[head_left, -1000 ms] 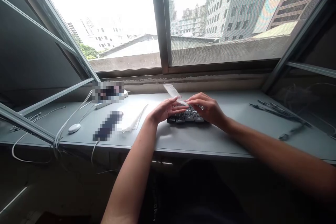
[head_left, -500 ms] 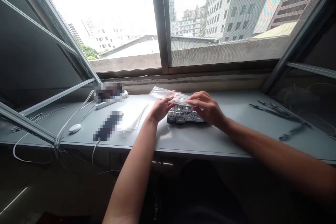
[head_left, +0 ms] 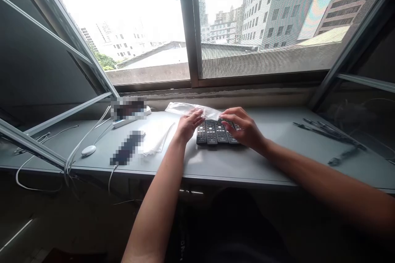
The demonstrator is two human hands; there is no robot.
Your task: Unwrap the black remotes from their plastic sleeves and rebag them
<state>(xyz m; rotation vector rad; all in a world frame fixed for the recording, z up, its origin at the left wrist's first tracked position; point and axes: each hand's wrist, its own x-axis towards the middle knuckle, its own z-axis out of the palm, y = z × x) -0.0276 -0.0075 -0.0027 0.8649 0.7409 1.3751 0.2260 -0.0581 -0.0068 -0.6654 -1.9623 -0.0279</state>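
Under the window, on the grey worktop [head_left: 216,164], both hands pinch a clear bag [head_left: 191,109] above a row of remotes [head_left: 216,132], left hand [head_left: 189,125] and right hand [head_left: 239,125] each clamped on an end, seemingly opening it, which calls for parting its mouth.

A person's two bare arms reach forward over a grey window ledge [head_left: 216,164]. The left hand [head_left: 187,125] and right hand [head_left: 242,127] together pinch a clear plastic bag [head_left: 191,109], which stretches leftward beyond the left fingers. Just beneath the fingertips of both hands lies a row of black remote controls [head_left: 216,132], side by side. Left of the left fingers sits a flat stack of clear bags [head_left: 156,137].
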